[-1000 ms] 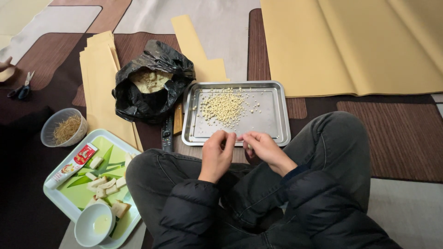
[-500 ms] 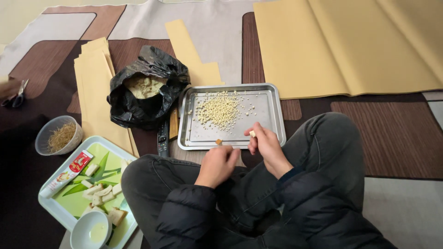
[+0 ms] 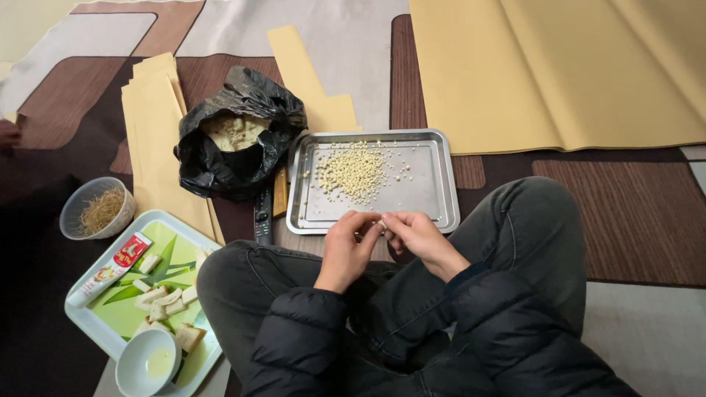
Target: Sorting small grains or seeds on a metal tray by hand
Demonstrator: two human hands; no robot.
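Note:
I sit cross-legged on a carpet. My left hand point(image 3: 346, 248) and my right hand point(image 3: 419, 237) meet fingertip to fingertip just in front of a steel tray point(image 3: 434, 195), pinching one small pale piece between them. A heap of small pale kernels point(image 3: 353, 170) lies on the tray's left half. Left of the tray stands an open black plastic bag point(image 3: 220, 158) with pale bits inside.
A green tray point(image 3: 165, 242) at lower left carries a red-and-white tube point(image 3: 110, 270), pale rolled pieces and a white bowl point(image 3: 147, 364). A clear cup of straw-like fibres point(image 3: 97, 209) is beside it. Yellow paper strips point(image 3: 158, 140) and a large yellow sheet point(image 3: 559, 73) lie beyond.
My right hand came back from the tray's near edge and my left hand rose to meet it; both now pinch a small piece together.

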